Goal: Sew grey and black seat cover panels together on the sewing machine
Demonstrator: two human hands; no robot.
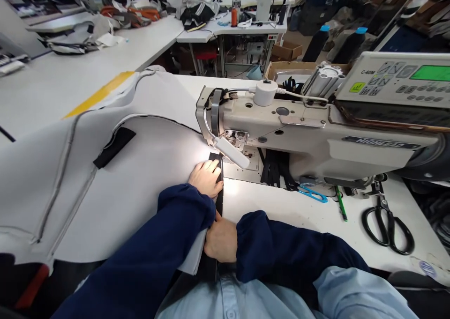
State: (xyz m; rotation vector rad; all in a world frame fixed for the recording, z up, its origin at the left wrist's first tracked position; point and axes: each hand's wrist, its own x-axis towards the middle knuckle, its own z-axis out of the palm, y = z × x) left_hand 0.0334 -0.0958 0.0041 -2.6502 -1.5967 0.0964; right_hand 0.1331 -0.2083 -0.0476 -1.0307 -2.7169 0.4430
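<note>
My left hand (206, 177) lies flat, fingers stretched out, on a black strip (219, 195) at the edge of a large grey fabric piece (140, 169), just in front of the needle of the sewing machine (281, 131). My right hand (221, 240) is close to my body, fingers curled on the same black strip and the fabric edge. Both arms wear dark blue sleeves. The machine's small lamp (232, 152) lights the spot by my left fingers.
Black scissors (386, 225), blue thread snips (312, 195) and a green pen (340, 203) lie on the white table to the right. A control panel (397, 82) sits on the machine. A black patch (114, 146) lies on the fabric. Other tables and machines stand behind.
</note>
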